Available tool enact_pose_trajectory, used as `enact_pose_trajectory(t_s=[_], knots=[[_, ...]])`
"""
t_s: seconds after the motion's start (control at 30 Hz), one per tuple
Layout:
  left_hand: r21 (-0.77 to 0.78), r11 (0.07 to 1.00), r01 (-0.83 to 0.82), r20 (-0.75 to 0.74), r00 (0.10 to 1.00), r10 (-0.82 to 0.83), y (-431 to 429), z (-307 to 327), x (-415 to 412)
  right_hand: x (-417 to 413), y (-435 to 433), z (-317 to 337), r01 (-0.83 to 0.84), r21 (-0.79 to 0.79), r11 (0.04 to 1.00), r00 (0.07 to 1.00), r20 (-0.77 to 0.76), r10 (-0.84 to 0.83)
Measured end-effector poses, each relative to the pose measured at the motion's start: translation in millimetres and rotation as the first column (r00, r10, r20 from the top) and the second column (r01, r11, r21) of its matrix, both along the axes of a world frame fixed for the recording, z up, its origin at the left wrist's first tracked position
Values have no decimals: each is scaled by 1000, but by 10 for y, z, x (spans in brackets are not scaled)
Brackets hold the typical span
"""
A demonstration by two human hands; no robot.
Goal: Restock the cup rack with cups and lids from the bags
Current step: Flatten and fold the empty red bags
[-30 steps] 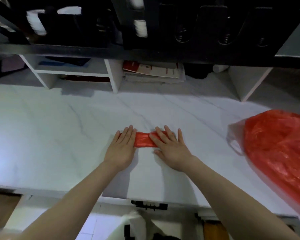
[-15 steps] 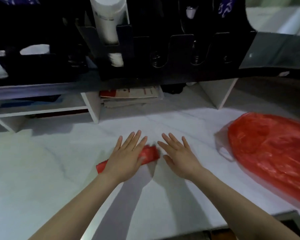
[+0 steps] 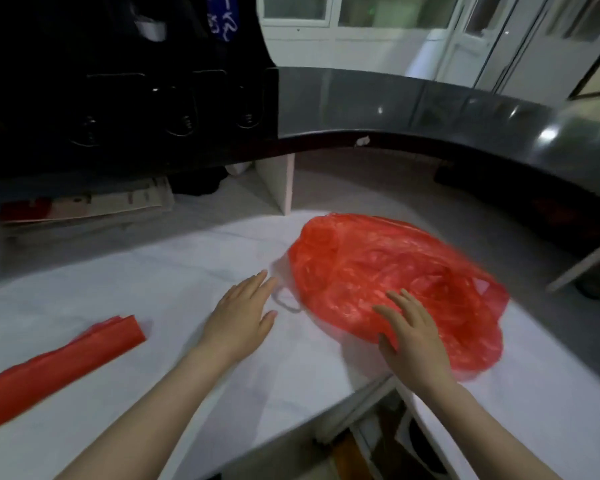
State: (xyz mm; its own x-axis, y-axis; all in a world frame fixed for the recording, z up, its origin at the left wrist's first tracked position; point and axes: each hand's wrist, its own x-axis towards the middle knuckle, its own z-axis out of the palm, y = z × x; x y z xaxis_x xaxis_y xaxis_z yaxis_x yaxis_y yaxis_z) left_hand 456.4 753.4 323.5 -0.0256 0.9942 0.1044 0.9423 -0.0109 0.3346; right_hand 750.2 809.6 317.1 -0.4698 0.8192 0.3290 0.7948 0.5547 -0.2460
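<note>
Done with the folded red bag (image 3: pixel 59 358): a second ago pressed flat under both palms, now let go and left lying well to the left of the full red bag (image 3: pixel 378 268). Turned to that full bag instead.

Left hand (image 3: pixel 239 317) flat and spread, fingers straight, holding nothing, just left of the full bag, fingertips close to a white handle loop (image 3: pixel 284 301) poking out at its left edge. Right hand (image 3: pixel 413 334) likewise spread and empty, over the near side of the full bag; touching the film or hovering just above it, cannot tell.

Probably means one bag emptied and put by, with the next about to be opened for more cups or lids. Nothing yet taken out. Cup rack (image 3: pixel 136 109) behind and to the left of the full bag, dark, with slotted fronts, contents hard to make out.

Full bag: thin translucent red film, crinkled and glossy, bulging in a loose rounded heap; contents not readable through the film. Folded bag: the same red film, creased into a long flat strip with one squared end. Beneath the full bag, white marble counter (image 3: pixel 136 282), smooth and faintly veined. Behind the full bag, a dark polished ledge (image 3: pixel 430 109), curved and reflective.
</note>
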Motion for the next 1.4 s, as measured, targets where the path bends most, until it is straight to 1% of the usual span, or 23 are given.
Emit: enact_pose_trajectory(t_s=[0.1,0.17,0.2,0.27,0.33,0.4,0.47,0.5,0.53,0.57,0.63,0.7,0.8,0.87,0.9,1.0,1.07,1.13,1.2,1.23,1.27,1.33,1.4], knots=[[54,998,19,52,998,-22,142,-11,468,539,221,14,69,-7,998,986,155,-67],[48,999,-12,94,996,7,220,-65,689,814,386,26,111,-119,987,955,288,-73],[37,998,-43,118,992,38,244,-96,771,908,460,24,116,-180,977,938,344,-48],[4,995,-99,147,984,97,262,-148,882,999,547,34,50,-244,968,918,394,52],[-36,991,-128,125,983,132,277,-186,952,1032,574,80,-86,-207,974,924,348,156],[-91,980,-175,78,980,182,295,-214,1004,1087,602,76,-179,-10,984,956,236,176],[-148,955,-257,38,963,265,306,-236,1051,1162,634,50,-105,165,981,993,65,95],[-159,941,-298,24,952,305,310,-246,1071,1197,646,46,-44,188,981,999,-1,45],[-151,933,-327,10,943,332,315,-252,1091,1229,662,37,7,176,984,1000,-30,-1],[-128,930,-344,1,938,347,317,-258,1106,1263,671,21,40,127,991,999,-19,-37],[-64,931,-359,35,932,361,327,-268,1127,1308,651,-11,59,21,998,995,78,-61],[-6,930,-367,141,921,364,323,-259,1141,1307,597,-31,50,14,999,988,145,-51],[61,904,-423,351,857,378,310,-181,1202,1141,507,56,35,72,997,997,65,-39],[76,906,-417,445,827,343,316,-111,1290,918,453,187,-7,3,1000,1000,7,7],[75,921,-383,479,823,304,313,-73,1344,785,432,253,-22,-72,997,1000,-22,21],[92,975,-201,528,840,124,267,33,1465,374,375,393,-38,-317,948,994,-109,4],[104,994,-15,500,865,-40,208,73,1489,124,303,453,-79,-457,886,978,-206,-18],[86,985,148,409,896,-171,143,95,1455,-74,235,480,-83,-546,834,942,-317,-113],[101,969,226,400,883,-247,62,111,1339,-203,175,480,-50,-583,811,892,-391,-226],[134,969,209,438,864,-247,17,127,1251,-241,154,470,-36,-586,810,864,-425,-269],[174,973,150,487,846,-218,-26,143,1146,-264,140,455,-27,-592,806,829,-464,-313],[230,973,-27,565,817,-111,-85,163,906,-247,81,434,-34,-642,766,728,-541,-421],[202,965,-168,594,805,16,-97,162,697,-158,-7,401,-27,-688,725,654,-561,-508]])
